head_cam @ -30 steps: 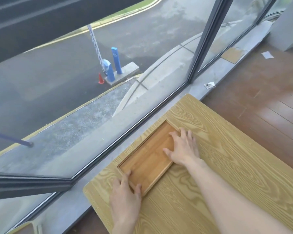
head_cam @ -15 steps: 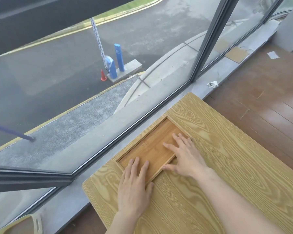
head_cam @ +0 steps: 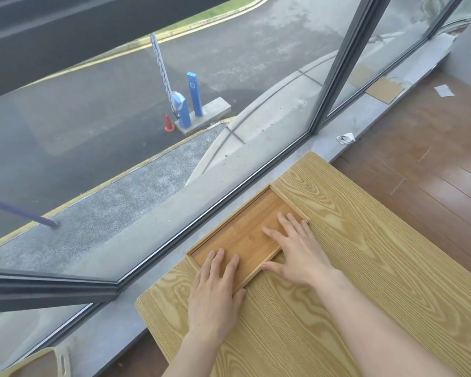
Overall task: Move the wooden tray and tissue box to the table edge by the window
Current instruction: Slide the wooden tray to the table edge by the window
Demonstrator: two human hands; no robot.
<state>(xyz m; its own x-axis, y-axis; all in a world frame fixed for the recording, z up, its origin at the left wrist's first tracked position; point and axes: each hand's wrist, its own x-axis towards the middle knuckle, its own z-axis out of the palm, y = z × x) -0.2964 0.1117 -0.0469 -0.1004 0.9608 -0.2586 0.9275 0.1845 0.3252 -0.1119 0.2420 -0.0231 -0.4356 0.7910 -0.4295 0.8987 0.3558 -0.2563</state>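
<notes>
A shallow rectangular wooden tray lies at the window-side edge of the light wood table. My left hand rests flat across the tray's near rim, fingers spread onto its floor. My right hand lies flat on the tray's right half, thumb along the near rim. Neither hand grips anything. No tissue box is in view.
A floor-to-ceiling window with a dark frame runs just past the table edge, with a grey sill below it. Brown wooden floor lies to the right, with scraps of paper on it. A chair back shows at bottom left.
Both hands slid forward onto the tray and flattened. The tray has shifted toward the window until its far side reaches the table edge.
</notes>
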